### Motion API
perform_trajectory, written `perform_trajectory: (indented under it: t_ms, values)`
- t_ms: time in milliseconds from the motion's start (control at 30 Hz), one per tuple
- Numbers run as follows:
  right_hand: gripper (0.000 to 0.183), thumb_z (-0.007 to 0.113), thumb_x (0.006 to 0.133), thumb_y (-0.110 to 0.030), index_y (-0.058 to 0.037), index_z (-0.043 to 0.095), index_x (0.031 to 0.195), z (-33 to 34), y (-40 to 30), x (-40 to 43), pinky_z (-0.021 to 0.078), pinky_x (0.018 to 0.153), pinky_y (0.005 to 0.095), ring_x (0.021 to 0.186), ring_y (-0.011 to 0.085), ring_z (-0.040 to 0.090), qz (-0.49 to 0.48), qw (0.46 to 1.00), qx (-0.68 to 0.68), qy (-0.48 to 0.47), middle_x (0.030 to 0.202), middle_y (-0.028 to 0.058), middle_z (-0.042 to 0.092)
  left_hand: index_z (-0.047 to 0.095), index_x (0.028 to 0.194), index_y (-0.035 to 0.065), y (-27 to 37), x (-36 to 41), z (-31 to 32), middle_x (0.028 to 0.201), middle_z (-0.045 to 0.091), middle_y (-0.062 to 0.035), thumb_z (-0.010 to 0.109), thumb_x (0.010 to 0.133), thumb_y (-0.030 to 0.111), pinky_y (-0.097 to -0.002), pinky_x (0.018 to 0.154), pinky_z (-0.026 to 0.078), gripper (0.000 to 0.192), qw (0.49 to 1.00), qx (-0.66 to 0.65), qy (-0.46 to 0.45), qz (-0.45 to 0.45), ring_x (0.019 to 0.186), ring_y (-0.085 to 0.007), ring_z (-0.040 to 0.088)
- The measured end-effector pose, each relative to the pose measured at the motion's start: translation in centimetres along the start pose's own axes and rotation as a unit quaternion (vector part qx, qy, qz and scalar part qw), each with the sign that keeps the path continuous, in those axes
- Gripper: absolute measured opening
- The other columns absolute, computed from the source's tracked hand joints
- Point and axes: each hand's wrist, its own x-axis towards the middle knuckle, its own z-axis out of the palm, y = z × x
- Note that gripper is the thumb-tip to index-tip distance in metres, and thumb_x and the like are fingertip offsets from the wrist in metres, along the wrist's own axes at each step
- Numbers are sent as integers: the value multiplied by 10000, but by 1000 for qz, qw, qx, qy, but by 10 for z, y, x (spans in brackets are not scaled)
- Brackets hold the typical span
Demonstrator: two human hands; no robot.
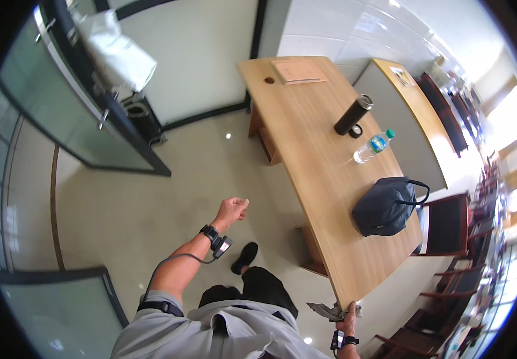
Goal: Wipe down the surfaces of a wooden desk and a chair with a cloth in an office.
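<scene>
My left hand (233, 211) is raised over the floor left of a wooden table (303, 148), fingers curled, with nothing visible in it. At the table's near corner my right hand (347, 319) holds a grey cloth (330, 311) against the edge. On the tabletop lie a dark fabric bag (384, 208), a plastic water bottle (370, 147) with a green cap, and a black thermos flask (352, 116) with its round lid (355, 131) beside it. A pinkish folder or board (298, 72) lies at the far end. Both wrists wear strapped devices.
A glass door (74, 112) stands ajar at the upper left, near a black bin (141, 117) and a white bag (119, 54). Another glass panel (61, 309) is at lower left. Chairs (446, 224) and a second counter (402, 103) line the right.
</scene>
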Motion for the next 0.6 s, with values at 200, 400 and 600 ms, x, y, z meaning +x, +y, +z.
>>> perform_trajectory:
  t_ms: [200, 400, 600]
  values:
    - [531, 560, 934, -548, -62, 582, 1145, 16, 20, -8, 579, 692, 467, 744, 323, 672, -32, 995, 56, 75, 902, 167, 684, 616, 993, -8, 77, 115, 13, 807, 625, -66, 652, 928, 427, -297, 596, 565, 442, 999, -32, -23, -3, 675, -158, 643]
    - [426, 512, 982, -482, -108, 581, 1175, 48, 51, -28, 566, 737, 400, 839, 233, 659, -117, 972, 101, 176, 991, 55, 668, 550, 1210, -6, 133, 230, 30, 1045, 605, -124, 685, 886, 490, -432, 751, 583, 608, 991, -110, 32, -63, 890, -254, 648]
    - [459, 443, 1011, -478, -99, 574, 1234, 157, 63, -29, 540, 867, 415, 939, 263, 652, -114, 953, 239, 144, 1077, 90, 663, 489, 1315, 34, 155, 320, 29, 1242, 604, -118, 731, 846, 497, -508, 947, 502, 702, 958, -250, -82, -113, 1126, -274, 591]
